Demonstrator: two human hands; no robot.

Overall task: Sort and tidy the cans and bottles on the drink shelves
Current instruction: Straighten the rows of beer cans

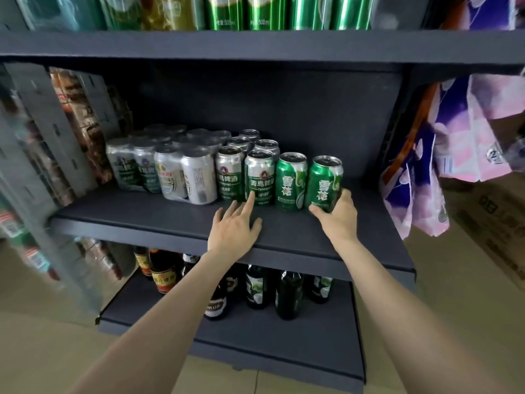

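On the middle dark shelf (pixel 170 220) stand two green cans and several silver-and-green cans. My right hand (pixel 338 214) grips the base of the rightmost green can (pixel 324 180), which stands upright at the row's right end. A second green can (pixel 291 180) stands just to its left. My left hand (pixel 234 226) lies over the shelf with straight fingers, and its index fingertip touches the front of a silver-and-green can (pixel 260 177). Another can of that kind (pixel 230 173) stands to the left of it, with more behind.
Shrink-wrapped can packs (pixel 162 169) fill the shelf's left part. Tall green cans (pixel 264 12) line the shelf above. Dark glass bottles (pixel 288 294) stand on the shelf below. Purple-and-pink plastic packs (pixel 454 132) hang at the right, beside a cardboard box (pixel 494 223).
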